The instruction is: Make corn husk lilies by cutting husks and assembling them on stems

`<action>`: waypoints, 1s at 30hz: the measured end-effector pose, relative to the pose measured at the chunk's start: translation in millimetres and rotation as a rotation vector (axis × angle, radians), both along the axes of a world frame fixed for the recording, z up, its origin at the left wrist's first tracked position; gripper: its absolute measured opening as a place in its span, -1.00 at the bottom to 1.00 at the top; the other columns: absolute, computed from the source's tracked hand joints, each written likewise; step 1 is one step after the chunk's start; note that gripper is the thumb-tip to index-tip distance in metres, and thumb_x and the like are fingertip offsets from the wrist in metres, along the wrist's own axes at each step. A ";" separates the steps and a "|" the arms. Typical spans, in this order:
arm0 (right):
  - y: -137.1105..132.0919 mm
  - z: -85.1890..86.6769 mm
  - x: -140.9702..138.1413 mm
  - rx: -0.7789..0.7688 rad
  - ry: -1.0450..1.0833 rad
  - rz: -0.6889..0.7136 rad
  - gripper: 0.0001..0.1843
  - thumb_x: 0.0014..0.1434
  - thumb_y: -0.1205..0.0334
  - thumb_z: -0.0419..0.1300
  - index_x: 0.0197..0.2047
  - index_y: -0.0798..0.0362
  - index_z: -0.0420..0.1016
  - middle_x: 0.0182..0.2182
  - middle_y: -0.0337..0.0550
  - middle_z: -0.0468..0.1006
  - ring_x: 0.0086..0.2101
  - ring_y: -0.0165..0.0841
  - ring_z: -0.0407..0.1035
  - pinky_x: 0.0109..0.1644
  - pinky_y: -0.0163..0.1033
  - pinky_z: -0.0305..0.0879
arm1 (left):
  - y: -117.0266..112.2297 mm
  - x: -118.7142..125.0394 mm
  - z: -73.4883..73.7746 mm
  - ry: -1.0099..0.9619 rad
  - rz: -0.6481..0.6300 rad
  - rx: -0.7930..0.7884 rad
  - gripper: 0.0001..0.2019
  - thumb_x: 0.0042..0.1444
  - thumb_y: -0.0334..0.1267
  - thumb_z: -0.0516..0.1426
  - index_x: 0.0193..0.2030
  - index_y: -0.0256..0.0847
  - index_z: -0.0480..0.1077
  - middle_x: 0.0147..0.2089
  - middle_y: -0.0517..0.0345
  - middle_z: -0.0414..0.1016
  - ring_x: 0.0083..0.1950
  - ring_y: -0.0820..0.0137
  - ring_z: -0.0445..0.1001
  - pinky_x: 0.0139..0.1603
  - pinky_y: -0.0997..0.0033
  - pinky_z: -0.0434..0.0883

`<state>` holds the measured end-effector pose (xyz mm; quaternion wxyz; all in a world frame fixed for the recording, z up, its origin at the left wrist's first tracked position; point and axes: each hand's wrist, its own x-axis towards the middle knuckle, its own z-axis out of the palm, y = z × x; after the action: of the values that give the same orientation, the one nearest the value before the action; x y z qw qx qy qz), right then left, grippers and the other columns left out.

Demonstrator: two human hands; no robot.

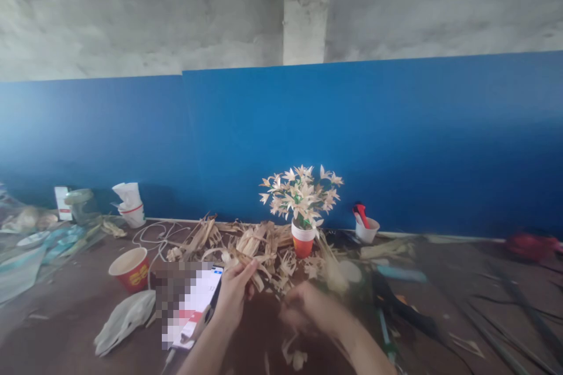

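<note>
My left hand [236,286] is closed in a pinch on a pale dried corn husk [258,259] at the middle of the table [259,343]. Lower and to the right is my right hand [305,307], bent and smeared by motion, so its fingers do not show clearly. Dried husks [253,240] lie heaped just beyond both hands, with small cut star-like pieces [288,263] among them. Behind these, a red and white cup [303,243] holds a bunch of pale star-shaped flowers [303,193] with green stems.
A phone [200,299], partly blurred out, lies beside my left forearm. Left of it stand a red paper cup [129,269] and a crumpled white plastic bag [125,319]. At right are a white cup [367,229] with a red-handled tool [361,215]. A blue partition [373,129] closes off the back.
</note>
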<state>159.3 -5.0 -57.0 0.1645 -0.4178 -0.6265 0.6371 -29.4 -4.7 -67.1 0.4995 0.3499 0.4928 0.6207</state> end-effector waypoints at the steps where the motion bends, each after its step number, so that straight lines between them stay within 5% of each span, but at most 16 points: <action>1: 0.1 1.2 1.0 -0.004 -0.022 -0.011 -0.75 0.02 0.09 0.25 -0.46 0.13 0.47 -0.78 -0.40 0.24 -0.74 -0.57 0.04 -0.69 -0.45 -0.07 | 1.1 -1.7 -1.6 0.017 -0.020 -0.003 -0.61 -0.21 0.01 0.31 -0.59 -0.31 0.37 -0.74 0.33 0.23 -0.76 0.65 0.13 -0.78 0.66 0.00; 17: 0.1 10.2 9.4 0.142 -0.201 0.046 -0.77 0.00 0.12 0.23 -0.38 0.13 0.57 -0.68 -0.31 0.42 -0.67 -0.51 0.19 -0.60 -0.42 0.08 | 7.6 -9.5 -11.9 0.155 -0.141 -0.046 -0.58 -0.21 0.08 0.28 -0.61 -0.31 0.39 -0.78 0.23 0.31 -0.78 0.61 0.15 -0.78 0.63 -0.01; 25: 3.4 -2.7 10.2 0.168 -0.156 0.058 -0.74 -0.08 0.11 0.32 -0.35 0.12 0.57 -0.58 -0.26 0.51 -0.54 -0.44 0.34 -0.45 -0.39 0.24 | 4.8 -6.4 -4.1 0.059 0.046 0.006 -0.63 -0.22 0.00 0.30 -0.65 -0.26 0.33 -0.76 0.36 0.19 -0.74 0.64 0.08 -0.74 0.63 -0.02; 30: 2.4 -1.2 8.5 0.200 -0.183 0.060 -0.74 -0.10 0.12 0.34 -0.34 0.10 0.57 -0.59 -0.28 0.50 -0.53 -0.43 0.35 -0.42 -0.39 0.27 | 3.5 -5.8 -2.9 0.071 0.051 -0.022 -0.62 -0.23 0.02 0.30 -0.64 -0.25 0.32 -0.79 0.38 0.15 -0.74 0.64 0.06 -0.74 0.62 -0.07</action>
<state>167.8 -2.7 -58.2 0.1284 -0.4370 -0.7114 0.5352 -35.2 -1.2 -70.0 0.4695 0.3536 0.5257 0.6150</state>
